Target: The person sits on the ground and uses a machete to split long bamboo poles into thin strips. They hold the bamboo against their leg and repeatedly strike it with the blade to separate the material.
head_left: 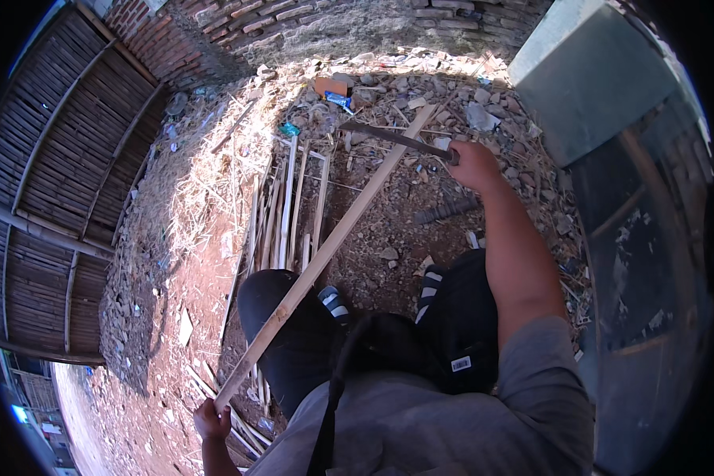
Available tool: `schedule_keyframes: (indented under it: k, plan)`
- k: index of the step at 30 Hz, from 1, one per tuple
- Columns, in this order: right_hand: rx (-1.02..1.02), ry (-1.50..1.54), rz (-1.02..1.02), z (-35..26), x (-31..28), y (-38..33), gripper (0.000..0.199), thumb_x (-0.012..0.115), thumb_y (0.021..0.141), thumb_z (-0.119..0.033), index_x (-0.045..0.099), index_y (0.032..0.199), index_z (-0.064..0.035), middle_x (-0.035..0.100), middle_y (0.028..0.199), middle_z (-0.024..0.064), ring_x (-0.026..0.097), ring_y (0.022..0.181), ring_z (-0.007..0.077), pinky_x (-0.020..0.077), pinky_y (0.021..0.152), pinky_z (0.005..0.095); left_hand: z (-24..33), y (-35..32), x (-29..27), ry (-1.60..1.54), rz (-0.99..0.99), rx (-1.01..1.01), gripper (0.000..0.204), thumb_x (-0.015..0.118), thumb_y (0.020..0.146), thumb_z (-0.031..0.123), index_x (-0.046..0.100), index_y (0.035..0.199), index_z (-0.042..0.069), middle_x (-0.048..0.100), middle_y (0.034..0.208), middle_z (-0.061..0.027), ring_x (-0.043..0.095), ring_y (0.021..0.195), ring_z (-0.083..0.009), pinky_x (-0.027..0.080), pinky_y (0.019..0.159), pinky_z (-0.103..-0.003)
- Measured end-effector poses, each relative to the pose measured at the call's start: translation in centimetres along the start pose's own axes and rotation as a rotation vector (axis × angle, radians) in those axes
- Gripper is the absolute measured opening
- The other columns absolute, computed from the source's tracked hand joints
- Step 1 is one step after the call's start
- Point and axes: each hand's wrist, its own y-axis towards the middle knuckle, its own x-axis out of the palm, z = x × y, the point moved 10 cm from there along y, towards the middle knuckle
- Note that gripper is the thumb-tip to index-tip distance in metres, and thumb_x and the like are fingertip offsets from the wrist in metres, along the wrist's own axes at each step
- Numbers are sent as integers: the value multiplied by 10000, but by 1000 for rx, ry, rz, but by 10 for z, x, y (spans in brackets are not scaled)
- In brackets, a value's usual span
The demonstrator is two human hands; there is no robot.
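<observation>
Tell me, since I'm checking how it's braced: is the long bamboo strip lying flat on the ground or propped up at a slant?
Slanted. The left hand holds the bamboo strip's near end up, it crosses the knee, and its far end reaches the rubble.

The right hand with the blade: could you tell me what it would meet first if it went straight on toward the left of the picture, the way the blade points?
Most likely the long bamboo strip: the right hand holds a long dark blade whose tip lies near it, though depth is unclear.

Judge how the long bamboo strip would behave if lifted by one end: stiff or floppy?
The strip is long, thin and straight, so probably light and fairly stiff, flexing a little. The left hand grips one end alone; the far end, resting on rubble, would likely sag and swing.
</observation>
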Motion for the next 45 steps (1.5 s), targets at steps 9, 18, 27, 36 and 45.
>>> schedule_keyframes:
  k: [9, 18, 27, 36, 45]
  plan:
    - [205, 226, 103, 64, 15, 1, 548, 754, 758, -249, 654, 1255, -41, 711, 1095, 201, 681, 1037, 358, 530, 904, 439, 2, 19, -23, 58, -7, 18, 373, 752, 730, 298, 455, 731, 73, 504, 597, -168, 534, 559, -441, 398, 517, -526]
    - [512, 372, 169, 118, 38, 9, 419, 760, 781, -248, 689, 1114, -3, 722, 973, 177, 691, 939, 353, 522, 808, 461, -4, 21, -14, 49, -97, -52, 359, 745, 744, 298, 468, 736, 69, 520, 612, -175, 548, 598, -445, 399, 551, -537]
    - [293, 538, 254, 92, 20, 1, 399, 774, 781, -252, 682, 1068, 10, 715, 927, 135, 684, 846, 271, 518, 773, 408, -5, 5, 9, -81, -61, -43, 315, 722, 779, 275, 497, 777, 54, 505, 595, -157, 547, 569, -428, 410, 546, -523]
    - [-24, 328, -49, -12, 14, 0, 542, 763, 771, -269, 663, 1252, -39, 719, 1051, 182, 697, 981, 334, 538, 859, 417, 41, 31, -34, -51, -307, -314, 416, 853, 730, 357, 605, 757, 24, 625, 659, -146, 635, 610, -340, 504, 599, -437]
    - [-195, 211, -151, -64, 21, -19, 498, 758, 766, -270, 687, 1212, -59, 715, 1035, 180, 691, 993, 351, 542, 872, 456, 33, 18, 12, -285, -693, -394, 371, 821, 816, 319, 758, 1072, 58, 750, 804, -121, 740, 795, -191, 560, 747, -363]
